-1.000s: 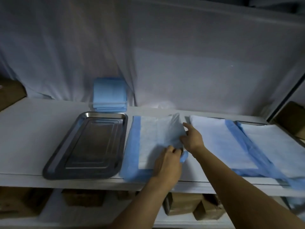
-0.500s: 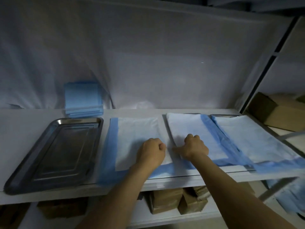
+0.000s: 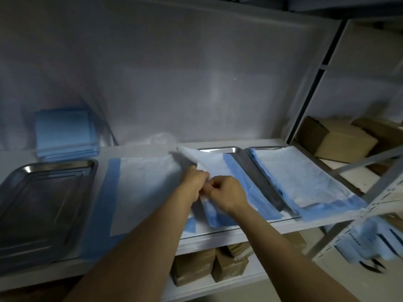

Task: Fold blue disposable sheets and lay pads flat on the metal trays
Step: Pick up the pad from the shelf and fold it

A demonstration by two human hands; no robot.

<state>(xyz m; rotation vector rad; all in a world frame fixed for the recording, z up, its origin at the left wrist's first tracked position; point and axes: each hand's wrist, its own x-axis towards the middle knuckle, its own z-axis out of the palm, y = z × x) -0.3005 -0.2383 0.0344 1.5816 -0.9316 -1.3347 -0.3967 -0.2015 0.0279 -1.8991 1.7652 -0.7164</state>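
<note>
Middle pad [image 3: 220, 165]: lies on its metal tray [image 3: 218, 148], mid-shelf, with its left edge raised and turned over. Left hand [image 3: 195, 182] and right hand [image 3: 229, 192] meet at that edge, the fingers of both curled and pinching the pad. Just left: flat pad [image 3: 144, 188], white face up, blue border. Right: third pad [image 3: 305, 177] on another tray [image 3: 268, 147]. Far left: bare tray [image 3: 43, 203]. Behind it, a stack of folded blue sheets [image 3: 65, 131]. Cardboard boxes [image 3: 340, 140] on the side shelf; brown packages [image 3: 209, 264] below.
</note>
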